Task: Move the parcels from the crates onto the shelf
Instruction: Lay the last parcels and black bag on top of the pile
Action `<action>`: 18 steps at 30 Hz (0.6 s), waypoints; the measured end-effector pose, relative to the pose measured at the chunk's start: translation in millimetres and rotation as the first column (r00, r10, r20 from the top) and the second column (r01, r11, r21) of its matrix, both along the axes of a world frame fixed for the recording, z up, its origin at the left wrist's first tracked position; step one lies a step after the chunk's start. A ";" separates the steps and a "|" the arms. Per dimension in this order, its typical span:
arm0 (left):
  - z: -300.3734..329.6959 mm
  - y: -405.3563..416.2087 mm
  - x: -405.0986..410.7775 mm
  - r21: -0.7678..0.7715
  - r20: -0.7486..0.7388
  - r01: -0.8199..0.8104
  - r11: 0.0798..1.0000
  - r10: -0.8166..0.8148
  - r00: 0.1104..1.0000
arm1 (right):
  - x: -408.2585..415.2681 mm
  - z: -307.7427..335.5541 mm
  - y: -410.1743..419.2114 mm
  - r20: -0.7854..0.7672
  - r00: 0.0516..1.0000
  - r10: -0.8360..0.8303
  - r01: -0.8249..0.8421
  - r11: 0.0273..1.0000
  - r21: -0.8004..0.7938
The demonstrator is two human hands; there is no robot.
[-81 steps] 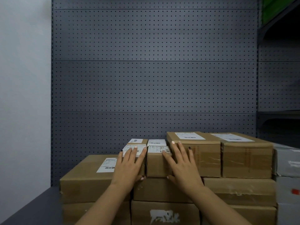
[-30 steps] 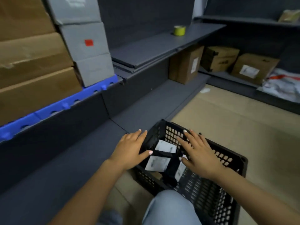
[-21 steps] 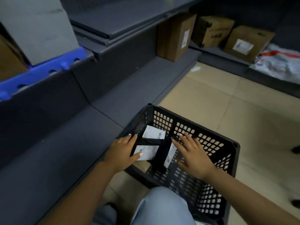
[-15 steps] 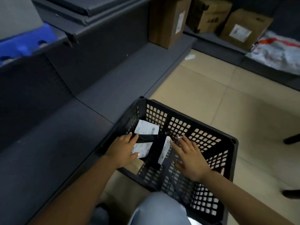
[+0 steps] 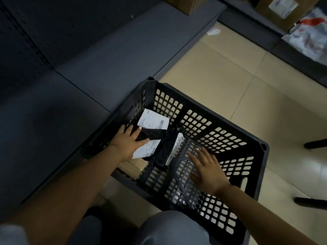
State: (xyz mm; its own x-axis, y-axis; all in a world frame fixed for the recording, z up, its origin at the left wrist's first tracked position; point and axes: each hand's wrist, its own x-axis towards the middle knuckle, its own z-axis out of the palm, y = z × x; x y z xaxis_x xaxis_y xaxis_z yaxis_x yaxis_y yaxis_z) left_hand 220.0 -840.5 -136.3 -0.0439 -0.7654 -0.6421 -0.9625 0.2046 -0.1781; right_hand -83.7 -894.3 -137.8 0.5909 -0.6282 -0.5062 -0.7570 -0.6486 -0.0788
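Crate under us, our left hand flat on black parcels, fingertips partly hidden, right hand spread wide, blurry, holding nothing.

Bare forearms, no sleeves in view; grey trousers at the knee.
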 end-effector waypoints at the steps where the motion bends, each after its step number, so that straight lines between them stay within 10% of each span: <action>1: 0.4 -1.4 -0.3 0.019 0.027 0.012 1.000 -0.012 1.000 | 1.5 -1.1 1.3 -0.009 1.000 -0.001 0.002 1.000 0.005; 18: -28.5 9.0 -8.6 -0.124 0.379 0.322 0.939 -0.255 0.890 | 50.0 -33.7 10.8 -0.016 1.000 -0.022 0.023 0.999 0.039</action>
State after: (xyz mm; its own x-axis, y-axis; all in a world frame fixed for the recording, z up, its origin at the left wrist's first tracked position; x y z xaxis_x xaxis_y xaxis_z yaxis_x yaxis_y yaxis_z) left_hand 211.4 -831.5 -164.7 -0.0773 -0.8561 -0.5110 -0.7328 0.3963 -0.5531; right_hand -33.7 -883.5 -171.5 0.5688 -0.6207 -0.5396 -0.7727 -0.6280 -0.0922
